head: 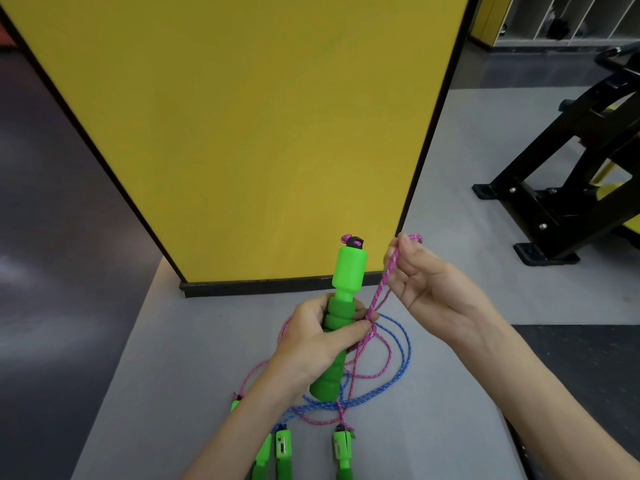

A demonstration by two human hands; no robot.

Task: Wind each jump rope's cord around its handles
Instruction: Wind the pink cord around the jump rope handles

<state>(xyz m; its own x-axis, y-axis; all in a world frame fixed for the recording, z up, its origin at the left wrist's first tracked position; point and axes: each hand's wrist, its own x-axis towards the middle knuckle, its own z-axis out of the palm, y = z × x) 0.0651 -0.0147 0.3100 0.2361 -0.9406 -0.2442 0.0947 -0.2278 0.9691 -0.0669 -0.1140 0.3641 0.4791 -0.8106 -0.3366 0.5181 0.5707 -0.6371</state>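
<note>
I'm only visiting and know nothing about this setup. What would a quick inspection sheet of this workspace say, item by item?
Surface: gray surface, flat, with the ropes lying on it.
Job's things: green handle held upright; pink cord runs from it up to the right hand; blue cord lies in loose loops; other green handles lie at the near edge.
Clutter: nothing seen.
Hands: left hand grips the green handle; right hand pinches a loop of the pink cord.
Cables: nothing seen apart from the rope cords.
Surroundings: yellow panel behind; black metal frame at the right.
</note>
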